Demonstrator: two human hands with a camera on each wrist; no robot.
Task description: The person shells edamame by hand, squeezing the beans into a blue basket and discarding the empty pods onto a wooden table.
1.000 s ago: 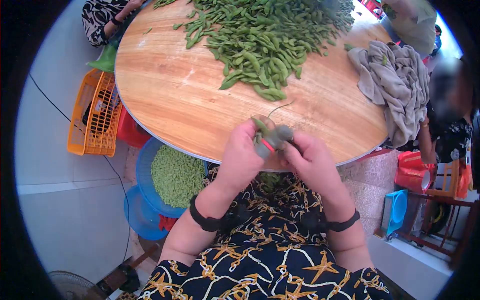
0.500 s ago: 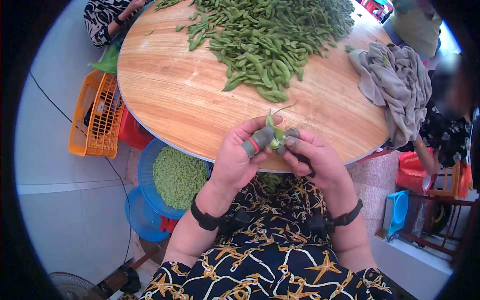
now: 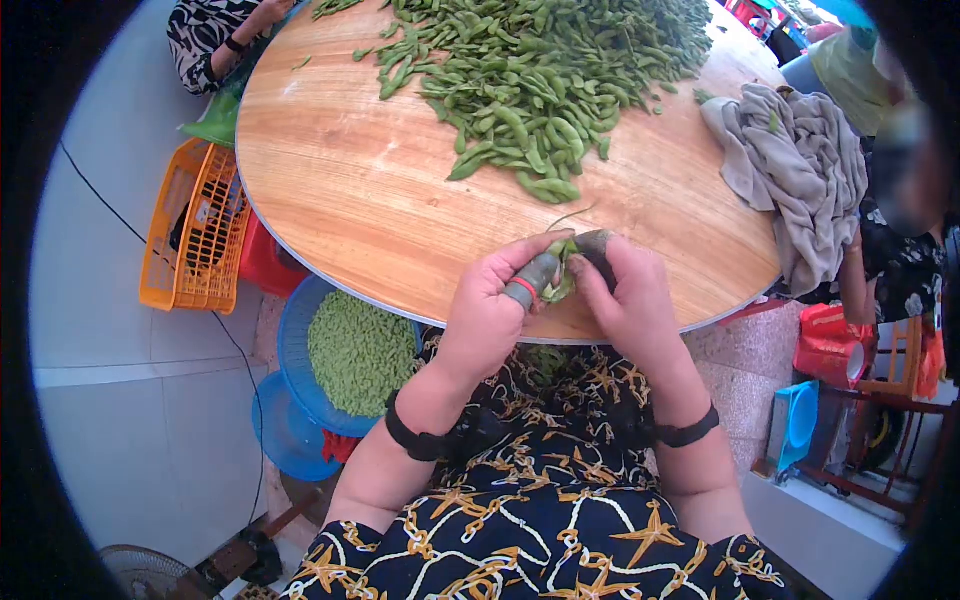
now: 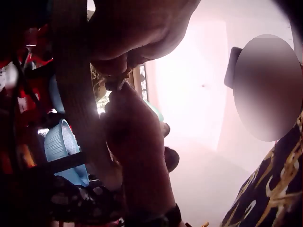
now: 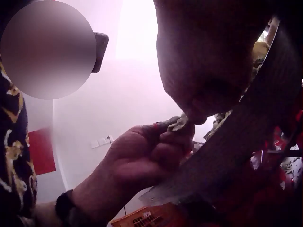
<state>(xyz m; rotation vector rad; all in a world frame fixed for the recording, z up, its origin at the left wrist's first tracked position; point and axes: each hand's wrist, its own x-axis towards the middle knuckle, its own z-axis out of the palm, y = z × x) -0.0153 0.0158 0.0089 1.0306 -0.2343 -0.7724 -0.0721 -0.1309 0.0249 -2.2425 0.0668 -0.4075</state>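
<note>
Over the near edge of the table, my left hand point(image 3: 485, 305) pinches a green soybean pod point(image 3: 567, 262) between thumb and fingers. Its thumb wears a grey cover with a red band. My right hand point(image 3: 635, 290) grips the same pod from the other side, thumb and forefinger meeting at it, a dark cover on the forefinger. The pod looks split, with pale green showing. In the right wrist view, the pod point(image 5: 180, 124) sits at the fingertips where both hands meet. Dim light in the left wrist view hides most of the fingers. Beyond the hands lies a large pile of pods point(image 3: 540, 95).
A round wooden table point(image 3: 340, 150) spreads ahead, with a grey towel point(image 3: 795, 170) at its right edge. Below left stand a blue basket of shelled beans point(image 3: 360, 350), another blue basin point(image 3: 285, 430) and an orange crate point(image 3: 195, 230). Other people sit around the table.
The pod first lay under the left thumb, then stood up between both hands with beans showing. Now the right fingers have closed in over it. A person at the right has shifted.
</note>
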